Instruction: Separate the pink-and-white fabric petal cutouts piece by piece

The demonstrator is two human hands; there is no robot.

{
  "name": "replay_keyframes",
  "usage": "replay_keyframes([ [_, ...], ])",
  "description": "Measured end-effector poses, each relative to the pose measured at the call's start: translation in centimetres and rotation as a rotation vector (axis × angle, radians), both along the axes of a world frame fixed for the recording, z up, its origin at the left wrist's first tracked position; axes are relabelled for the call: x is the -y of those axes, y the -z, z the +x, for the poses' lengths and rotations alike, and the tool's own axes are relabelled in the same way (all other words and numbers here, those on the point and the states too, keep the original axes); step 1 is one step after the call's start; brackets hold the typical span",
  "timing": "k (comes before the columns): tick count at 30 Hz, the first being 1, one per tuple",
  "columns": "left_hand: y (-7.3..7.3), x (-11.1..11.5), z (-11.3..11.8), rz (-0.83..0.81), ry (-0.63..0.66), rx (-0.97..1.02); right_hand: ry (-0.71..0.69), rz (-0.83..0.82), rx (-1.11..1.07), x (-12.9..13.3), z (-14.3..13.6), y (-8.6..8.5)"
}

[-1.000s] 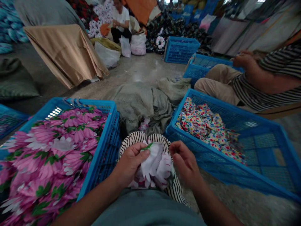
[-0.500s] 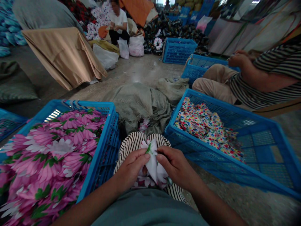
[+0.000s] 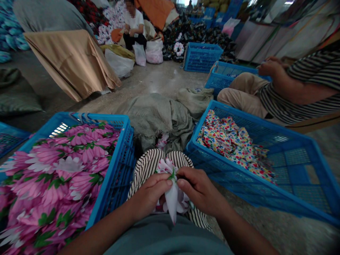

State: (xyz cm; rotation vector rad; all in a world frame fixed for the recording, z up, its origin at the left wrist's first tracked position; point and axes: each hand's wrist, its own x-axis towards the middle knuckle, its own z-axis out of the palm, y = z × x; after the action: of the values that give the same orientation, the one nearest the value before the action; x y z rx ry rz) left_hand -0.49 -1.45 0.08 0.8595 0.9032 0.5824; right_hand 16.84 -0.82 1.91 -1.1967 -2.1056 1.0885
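Observation:
Over my lap, both hands pinch a fabric flower [image 3: 170, 198] with pale pink-white petals and a green centre. My left hand [image 3: 152, 189] is closed, thumb and forefinger gripping it from the left near the green part. From the right, my right hand [image 3: 200, 189] is closed on it too, thumb and forefinger meeting at the green part. One long white petal hangs down toward my shirt. More pale petals lie on the striped trousers [image 3: 145, 166] beneath my hands. To the left, a blue crate [image 3: 124, 122] holds many pink fabric flowers [image 3: 87, 154] with green centres.
A blue crate [image 3: 300, 138] at right holds colourful printed fabric pieces [image 3: 231, 141]. Grey-green sacks [image 3: 159, 113] lie ahead of my knees. A co-worker in a striped top [image 3: 305, 81] sits at right; another person [image 3: 135, 26] sits at the back. A brown cloth [image 3: 69, 60] drapes at left.
The flower has turned in my fingers: its green part now sits between both hands, pink petals show above, and the white petal hangs lower. Both hands keep hold.

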Motion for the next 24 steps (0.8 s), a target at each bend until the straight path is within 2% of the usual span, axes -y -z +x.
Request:
replay_keyframes([
  [5, 0.31, -0.03, 0.09, -0.077, -0.024, 0.088, -0.008, 0.008, -0.007, 0.02, 0.15, 0.18],
  [12, 0.18, 0.11, 0.06, -0.137, -0.032, 0.046, -0.013, 0.043, 0.021, 0.03, 0.02, -0.17],
  [17, 0.51, 0.13, 0.09, -0.205, -0.051, 0.153, -0.073, 0.050, -0.032, -0.06, 0.38, -0.02],
  [20, 0.72, 0.11, 0.08, -0.190, -0.042, 0.181, 0.048, 0.007, -0.153, -0.18, 0.54, 0.40],
  [22, 0.63, 0.04, 0.08, -0.162, -0.018, 0.147, 0.161, -0.095, -0.251, -0.32, 0.35, 0.64],
  [24, 0.27, -0.07, 0.10, -0.096, 0.013, 0.059, 0.192, -0.241, -0.327, -0.51, -0.09, 0.76],
])
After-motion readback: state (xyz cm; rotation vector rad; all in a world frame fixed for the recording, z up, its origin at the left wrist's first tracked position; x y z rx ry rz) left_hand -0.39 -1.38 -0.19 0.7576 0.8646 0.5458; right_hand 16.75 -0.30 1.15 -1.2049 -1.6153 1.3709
